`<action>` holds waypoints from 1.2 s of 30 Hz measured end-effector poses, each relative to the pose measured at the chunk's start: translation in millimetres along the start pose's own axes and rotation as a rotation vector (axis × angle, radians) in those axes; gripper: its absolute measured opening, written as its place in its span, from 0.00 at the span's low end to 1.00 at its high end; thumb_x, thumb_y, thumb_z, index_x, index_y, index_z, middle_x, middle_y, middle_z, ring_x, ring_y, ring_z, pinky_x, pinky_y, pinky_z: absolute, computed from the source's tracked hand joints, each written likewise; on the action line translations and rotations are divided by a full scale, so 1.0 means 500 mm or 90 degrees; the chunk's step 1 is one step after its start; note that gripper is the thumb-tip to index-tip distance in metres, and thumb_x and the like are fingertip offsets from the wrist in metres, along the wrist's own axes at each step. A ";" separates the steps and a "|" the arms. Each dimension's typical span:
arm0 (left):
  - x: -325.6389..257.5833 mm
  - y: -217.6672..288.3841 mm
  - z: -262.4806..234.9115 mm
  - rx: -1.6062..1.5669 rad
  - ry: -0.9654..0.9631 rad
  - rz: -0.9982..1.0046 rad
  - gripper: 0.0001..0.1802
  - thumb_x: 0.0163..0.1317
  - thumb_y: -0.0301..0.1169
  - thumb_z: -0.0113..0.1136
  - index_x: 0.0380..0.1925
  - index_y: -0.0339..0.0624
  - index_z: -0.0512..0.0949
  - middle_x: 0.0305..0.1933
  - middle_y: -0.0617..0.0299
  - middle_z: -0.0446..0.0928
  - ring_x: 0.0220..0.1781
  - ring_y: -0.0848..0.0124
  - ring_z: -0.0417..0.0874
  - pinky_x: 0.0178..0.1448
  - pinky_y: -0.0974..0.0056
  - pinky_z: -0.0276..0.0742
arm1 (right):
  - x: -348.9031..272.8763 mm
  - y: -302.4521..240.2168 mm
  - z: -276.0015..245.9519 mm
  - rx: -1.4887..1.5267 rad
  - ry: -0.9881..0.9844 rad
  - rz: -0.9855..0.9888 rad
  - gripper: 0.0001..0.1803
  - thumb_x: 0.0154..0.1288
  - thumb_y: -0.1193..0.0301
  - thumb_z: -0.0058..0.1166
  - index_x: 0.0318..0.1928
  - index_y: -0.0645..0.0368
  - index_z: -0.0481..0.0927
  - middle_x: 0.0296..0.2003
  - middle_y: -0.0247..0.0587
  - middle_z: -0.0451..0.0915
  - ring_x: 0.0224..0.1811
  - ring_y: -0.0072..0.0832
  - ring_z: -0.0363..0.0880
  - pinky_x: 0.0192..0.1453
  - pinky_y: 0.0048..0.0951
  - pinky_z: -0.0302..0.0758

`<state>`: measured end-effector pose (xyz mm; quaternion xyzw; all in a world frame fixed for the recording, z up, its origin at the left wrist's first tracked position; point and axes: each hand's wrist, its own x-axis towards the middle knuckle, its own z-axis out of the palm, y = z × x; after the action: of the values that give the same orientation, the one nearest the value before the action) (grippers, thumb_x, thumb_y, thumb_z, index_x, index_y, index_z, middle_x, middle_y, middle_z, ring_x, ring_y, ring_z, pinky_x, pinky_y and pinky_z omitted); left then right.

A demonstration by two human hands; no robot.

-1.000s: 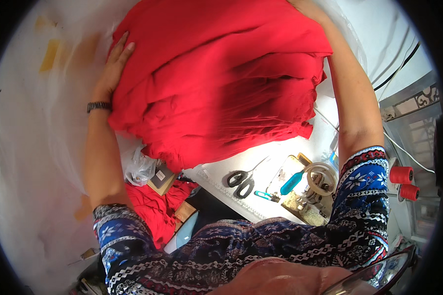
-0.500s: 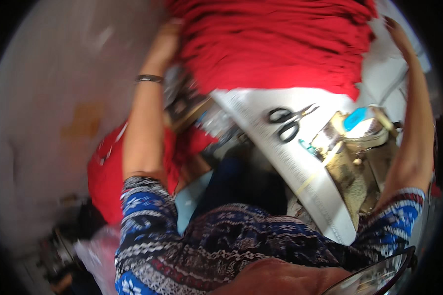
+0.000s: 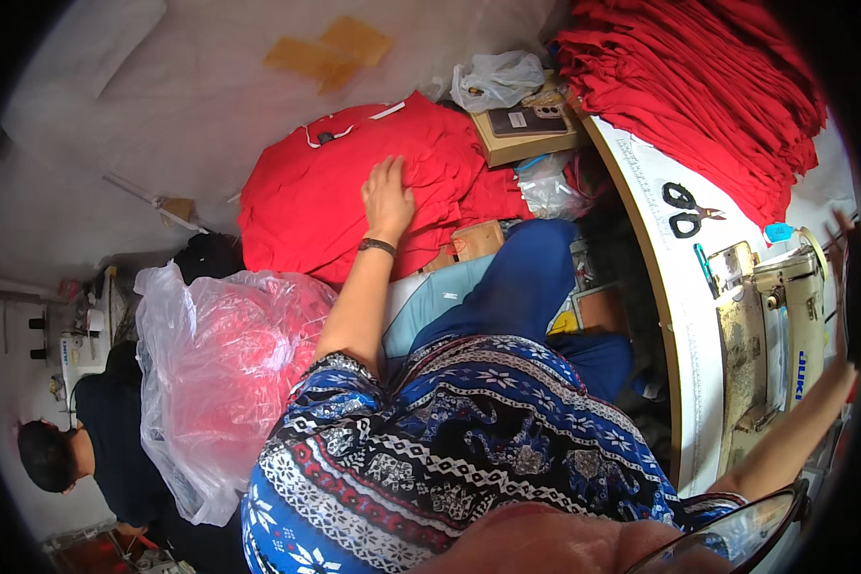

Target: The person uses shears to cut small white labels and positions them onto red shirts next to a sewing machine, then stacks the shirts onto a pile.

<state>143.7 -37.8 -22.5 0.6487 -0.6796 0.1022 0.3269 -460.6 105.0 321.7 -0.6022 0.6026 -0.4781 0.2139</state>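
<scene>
My left hand [image 3: 388,201], with a dark bracelet at the wrist, reaches over a large red cloth heap [image 3: 306,206] on the left. Its fingers are stretched out, and it holds nothing. Whether the palm touches the cloth I cannot tell. My right hand [image 3: 843,226] is at the far right rim, beyond the sewing machine [image 3: 780,344]; it is blurred and partly cut off, so its fingers cannot be read. A thick stack of red fabric pieces [image 3: 698,96] lies on the white table [image 3: 694,383], with black-handled scissors [image 3: 687,210] just below it.
A clear plastic bag [image 3: 230,364] with red contents stands at my left. A cardboard box [image 3: 531,143] bears a phone [image 3: 528,121] and a white plastic bag [image 3: 497,79]. At the lower left a person [image 3: 115,440] in dark clothes sits near another machine [image 3: 81,354].
The view has swung left. My left hand has left the side of the red fabric stack and moved to the red heap. My right hand has left the stack's right side.
</scene>
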 end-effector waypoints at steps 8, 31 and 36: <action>0.071 -0.040 -0.032 -0.068 -0.023 -0.273 0.13 0.64 0.39 0.53 0.42 0.48 0.82 0.43 0.48 0.80 0.49 0.48 0.77 0.51 0.45 0.70 | -0.248 0.143 0.354 0.132 -0.418 0.150 0.24 0.65 0.71 0.53 0.60 0.65 0.71 0.56 0.44 0.76 0.58 0.32 0.74 0.63 0.33 0.69; -0.098 0.354 0.137 -0.304 -0.550 0.452 0.12 0.56 0.28 0.57 0.41 0.43 0.79 0.46 0.55 0.77 0.53 0.58 0.76 0.58 0.58 0.70 | -0.478 0.497 0.602 0.620 -0.165 0.520 0.24 0.64 0.84 0.45 0.61 0.58 0.70 0.49 0.37 0.78 0.47 0.22 0.79 0.50 0.19 0.76; -0.077 0.380 0.115 -0.264 -0.623 0.486 0.09 0.58 0.33 0.58 0.37 0.43 0.79 0.35 0.52 0.78 0.44 0.52 0.78 0.51 0.55 0.73 | -0.442 0.442 0.594 0.181 -0.022 0.477 0.19 0.62 0.80 0.49 0.55 0.63 0.75 0.46 0.40 0.80 0.44 0.24 0.80 0.47 0.22 0.76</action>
<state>-56.5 -12.6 -34.8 0.2569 -0.9380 -0.2295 0.0391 -287.5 175.6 -66.8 -0.3134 0.7044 -0.4354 0.4648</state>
